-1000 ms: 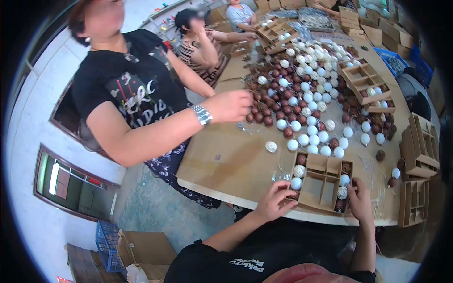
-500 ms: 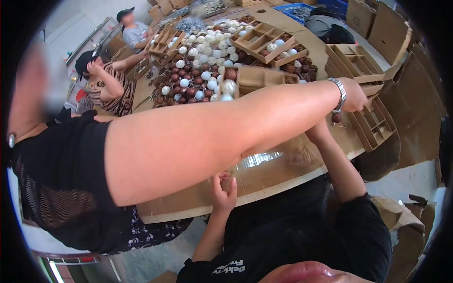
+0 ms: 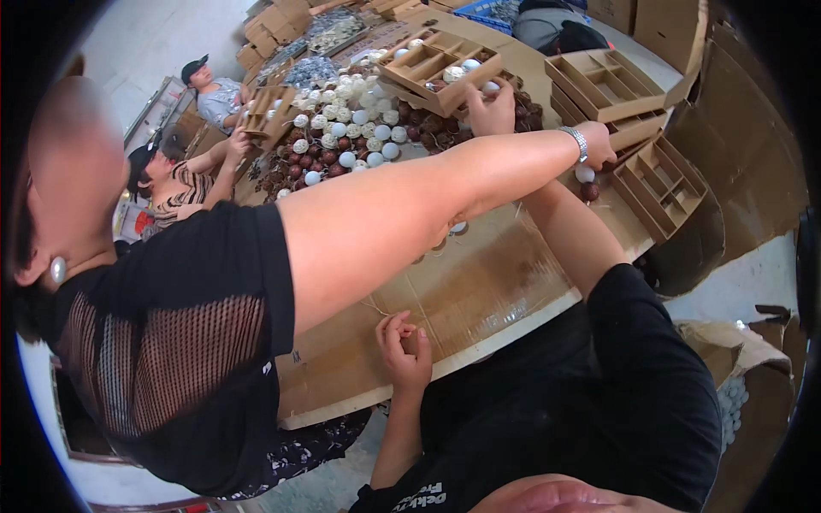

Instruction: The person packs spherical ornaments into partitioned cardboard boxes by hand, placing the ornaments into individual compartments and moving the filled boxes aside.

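Note:
My left hand (image 3: 404,355) rests at the table's near edge, fingers loosely curled and thumb apart, with nothing visible in it. My right arm reaches under a co-worker's outstretched arm (image 3: 385,218). Beyond it, the fingers of my right hand (image 3: 492,111) close around a white ball (image 3: 490,87) beside the corner of a divided cardboard tray (image 3: 440,73) holding several balls. The co-worker's hand (image 3: 599,144), with a silver band at the wrist, is by the stacked trays at the right; a brown ball (image 3: 590,192) and a white ball (image 3: 585,173) hang below it.
White and brown balls (image 3: 342,137) heap across the table's middle. Divided trays (image 3: 603,85) are stacked at the right, another tray (image 3: 663,188) leaning nearer. The co-worker stands close at left; two more people sit at the far left. A torn carton (image 3: 727,368) stands at lower right.
My right hand has moved forward and left, from near the co-worker's wrist to the far tray's corner. My left hand stays by the edge. The view has shifted somewhat.

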Demonstrator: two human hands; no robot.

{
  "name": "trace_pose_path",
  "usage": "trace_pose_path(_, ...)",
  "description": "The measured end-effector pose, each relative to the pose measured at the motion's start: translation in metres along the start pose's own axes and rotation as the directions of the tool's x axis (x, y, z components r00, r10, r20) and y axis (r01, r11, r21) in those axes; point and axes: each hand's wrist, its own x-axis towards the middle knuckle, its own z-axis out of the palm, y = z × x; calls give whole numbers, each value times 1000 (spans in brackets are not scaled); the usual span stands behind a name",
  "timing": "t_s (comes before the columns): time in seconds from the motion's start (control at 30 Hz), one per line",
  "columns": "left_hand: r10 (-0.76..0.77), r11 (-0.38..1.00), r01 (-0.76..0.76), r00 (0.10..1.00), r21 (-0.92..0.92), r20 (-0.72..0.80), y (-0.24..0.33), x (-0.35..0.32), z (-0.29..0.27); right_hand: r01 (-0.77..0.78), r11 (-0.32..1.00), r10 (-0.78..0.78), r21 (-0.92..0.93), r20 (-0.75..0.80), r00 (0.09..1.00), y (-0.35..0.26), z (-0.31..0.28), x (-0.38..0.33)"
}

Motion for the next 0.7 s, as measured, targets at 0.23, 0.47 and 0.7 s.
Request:
trace_pose_path(0.23,-1,1000,1,1000,-31,2,-4,0,-3,821,513,-601,250,787,136,-26,-197,-83)
trace_pose_path(0.47,61,992,-58,998,-111,22,-2,0,4,843,366,-422,-394,737,528,-27,-350,67)
trace_pose_path(0.7,137,982,-134,991,-129,11,-4,4,9,464,419,384,-781,615,689,39,-410,144)
